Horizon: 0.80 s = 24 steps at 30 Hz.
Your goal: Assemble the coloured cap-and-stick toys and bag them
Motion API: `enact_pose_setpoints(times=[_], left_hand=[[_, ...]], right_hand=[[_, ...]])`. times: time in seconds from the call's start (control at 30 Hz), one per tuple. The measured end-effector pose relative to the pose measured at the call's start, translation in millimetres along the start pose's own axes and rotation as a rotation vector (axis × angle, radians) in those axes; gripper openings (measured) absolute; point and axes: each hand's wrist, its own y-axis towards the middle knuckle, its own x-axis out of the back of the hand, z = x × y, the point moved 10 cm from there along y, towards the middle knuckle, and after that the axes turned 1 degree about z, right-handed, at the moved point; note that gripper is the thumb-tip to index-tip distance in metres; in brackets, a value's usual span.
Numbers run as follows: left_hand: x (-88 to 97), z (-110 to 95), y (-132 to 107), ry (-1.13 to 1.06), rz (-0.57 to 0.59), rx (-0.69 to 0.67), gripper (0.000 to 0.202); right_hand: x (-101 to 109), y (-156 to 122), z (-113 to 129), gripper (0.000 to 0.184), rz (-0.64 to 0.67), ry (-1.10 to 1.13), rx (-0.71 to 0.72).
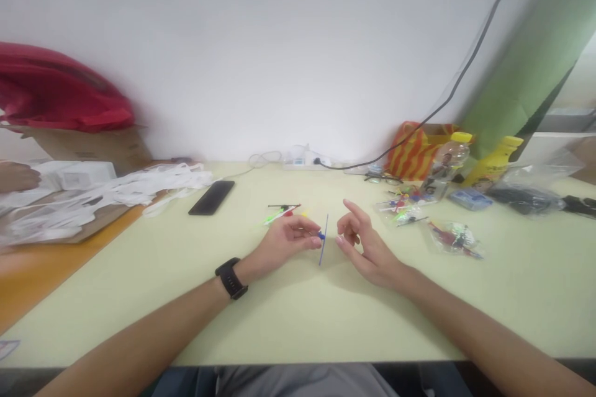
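Between the thumb and fingers of my left hand [293, 237] is a small blue plastic piece with a long thin bar [325, 242], perhaps a little propeller. The bar stands nearly upright in the picture, just past my fingertips. To the right of it, my right hand [365, 242] is raised with the index finger stretched out and the thumb apart; it touches nothing. Behind my left hand lies a small heap of coloured plastic parts [284, 211], black, green, red and yellow, partly hidden by the fingers.
A black phone [212, 198] lies left of the parts. White straps [121, 192] spread at far left near another person's hand [18, 177]. Bagged parts [456, 239], bottles [447, 164] and a striped bag [405, 152] stand at right. A power strip [300, 158] sits by the wall.
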Motion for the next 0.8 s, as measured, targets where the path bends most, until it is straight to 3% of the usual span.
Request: enact_pose_setpoints(times=[0.07, 0.17, 0.3, 0.47, 0.8], left_hand=[[-0.3, 0, 0, 0.009, 0.005, 0.0, 0.034], [-1.3, 0, -1, 0.019, 0.017, 0.011, 0.034], [-1.2, -1, -1, 0.044, 0.01, 0.009, 0.035], [-1.4, -1, -1, 0.073, 0.008, -0.006, 0.035], [-4.0, 4, -2, 0.089, 0.027, -0.016, 0.036]], right_hand=[[0, 1, -3, 0.065, 0.01, 0.017, -0.042], [-3, 3, -8, 0.028, 0.092, 0.082, -0.142], [-6, 8, -7, 0.057, 0.196, 0.175, -0.184], [4, 11, -11, 0.042, 0.092, 0.143, -0.224], [-22, 7, -12, 0.034, 0.196, 0.234, -0.245]])
